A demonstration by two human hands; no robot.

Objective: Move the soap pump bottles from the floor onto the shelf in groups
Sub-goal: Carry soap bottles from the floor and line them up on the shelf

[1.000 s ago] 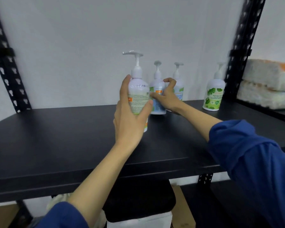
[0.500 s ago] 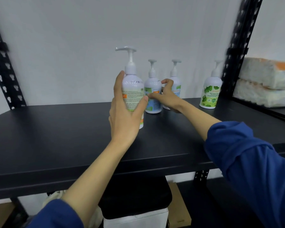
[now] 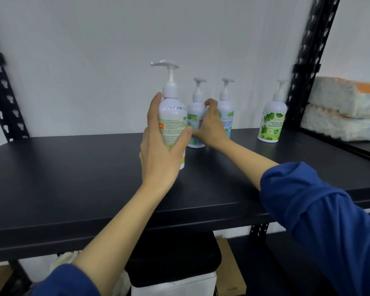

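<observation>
head view: a soap pump bottle (image 3: 172,122) is gripped round its body by the left hand (image 3: 160,144), thumb on one side and fingers wrapped behind, and is held at the shelf (image 3: 73,178), in front of the row; whether its base has touched down cannot be told. a second bottle (image 3: 195,122) near the back is pinched by the curled fingers of the right hand (image 3: 212,124), with a third bottle (image 3: 226,116) just beside it. a fourth bottle (image 3: 272,122) stands well apart to the right, near the upright. by judgement, placing is the step in hand: the held bottle should be set down upright, close beside the pair, and released only once it stands flat. the tall pump heads should be kept from knocking together, since a topple could be caused.
</observation>
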